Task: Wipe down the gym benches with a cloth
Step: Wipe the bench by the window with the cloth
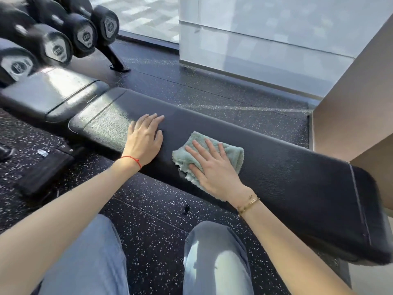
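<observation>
A long black padded gym bench [276, 167] runs across the view from the middle left to the lower right. A folded pale green cloth [231, 154] lies on its pad near the middle. My right hand [212, 167] presses flat on the cloth with straight, spread fingers. My left hand [144, 139] rests flat on the bare pad just left of the cloth, fingers straight. A second black bench pad [49, 92] lies beyond the first at the left.
A rack of black dumbbells [57, 37] stands at the upper left, its foot [116, 60] on the speckled rubber floor [153, 226]. A window wall [255, 28] runs along the back. A tan wall panel [357, 92] rises at the right. My knees are below.
</observation>
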